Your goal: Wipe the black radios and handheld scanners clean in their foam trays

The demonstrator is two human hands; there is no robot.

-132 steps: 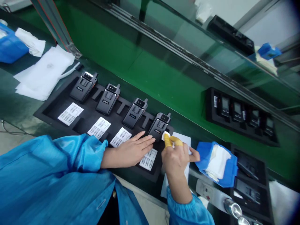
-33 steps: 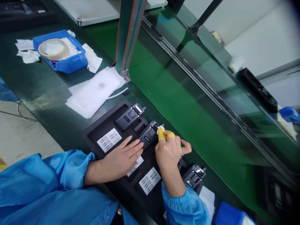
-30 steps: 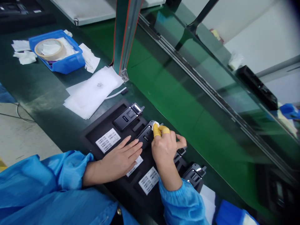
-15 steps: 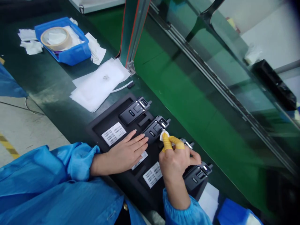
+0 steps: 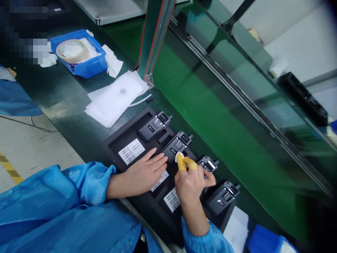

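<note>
Several dark handheld radios lie in a black foam tray point(image 5: 112, 142). My left hand point(image 5: 142, 174) lies flat, fingers stretched out, with its fingertips at the lower end of the second radio point(image 5: 176, 144). With yellow covers on two fingers, my right hand point(image 5: 191, 181) pinches a small white wiping cloth point(image 5: 179, 155) against that radio's side, near its logo. Another radio point(image 5: 209, 164) sits partly hidden behind the right hand. The first radio point(image 5: 152, 127) and the last radio point(image 5: 222, 198) are untouched. White barcode labels point(image 5: 131, 151) lie in the tray, some partly covered by my hands.
White sheets point(image 5: 116, 100) and a short cable point(image 5: 140, 102) lie beyond the tray. A blue bin point(image 5: 91, 70) holds a tape roll point(image 5: 84, 52) and white cloths. A second blue bin point(image 5: 264, 240) stands at lower right. A metal-edged post point(image 5: 155, 42) rises behind the sheets.
My right hand has shifted left and slightly down along the second radio with the cloth, uncovering more of the third and last radios. The left hand stays on the same radio; the view has shifted slightly.
</note>
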